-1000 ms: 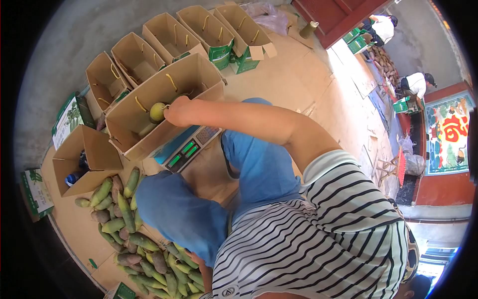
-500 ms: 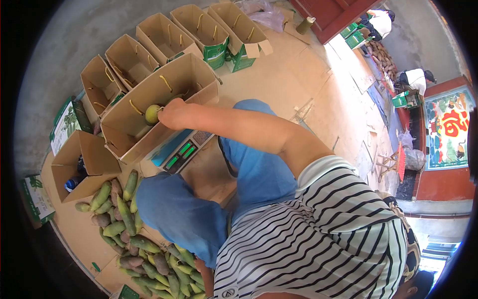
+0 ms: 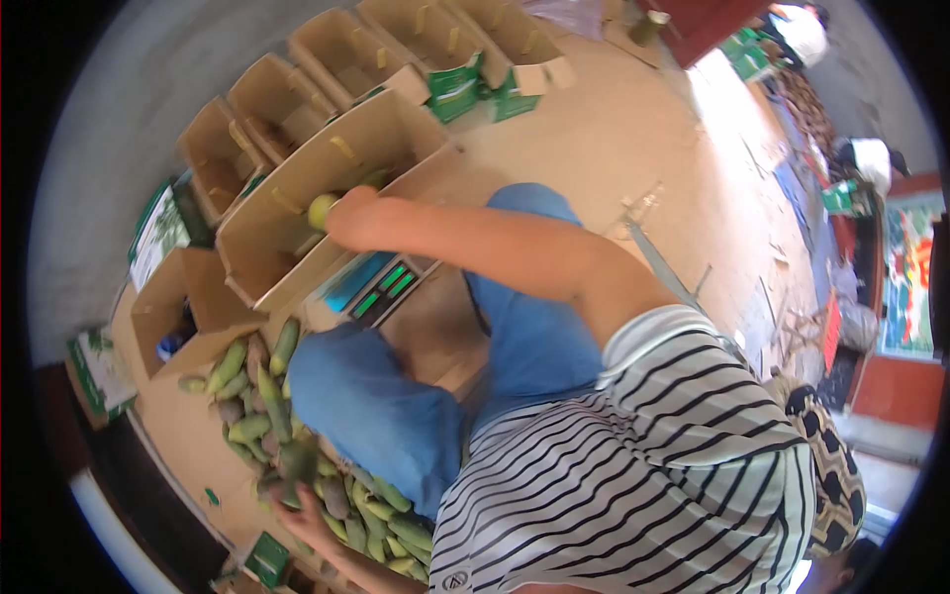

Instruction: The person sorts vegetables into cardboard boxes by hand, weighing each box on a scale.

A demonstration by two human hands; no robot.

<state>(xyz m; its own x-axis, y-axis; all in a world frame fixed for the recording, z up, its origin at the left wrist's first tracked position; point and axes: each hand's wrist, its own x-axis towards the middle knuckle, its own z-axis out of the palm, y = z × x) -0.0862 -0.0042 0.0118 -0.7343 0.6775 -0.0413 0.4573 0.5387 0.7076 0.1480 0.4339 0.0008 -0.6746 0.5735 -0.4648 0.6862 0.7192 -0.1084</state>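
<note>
My right hand [image 3: 358, 220] is closed on a green radish [image 3: 322, 211], whose rounded, pale green end shows beside the fingers. It is inside the long cardboard box [image 3: 265, 275], which rests on a digital scale [image 3: 384, 293] with lit green displays. Just behind that hand, another green shape shows inside the box. At the lower left, my left hand [image 3: 302, 515] is at the radish pile [image 3: 371, 515], its fingers around the lower end of a dark green radish [image 3: 298, 461]. Motion blurs this radish, and part of the grip is hidden.
Several open cardboard boxes [image 3: 346, 59] with yellow cord handles line the wall. A smaller open box [image 3: 193, 307] holds a dark and blue item. My bent knees [image 3: 371, 401] flank the scale. Two people in white tops [image 3: 871, 163] work beside another pile at the far right.
My left hand has come out from beside my leg to the left part of the pile, and a radish there has moved. My right hand stays in the box. The whole view has shifted.
</note>
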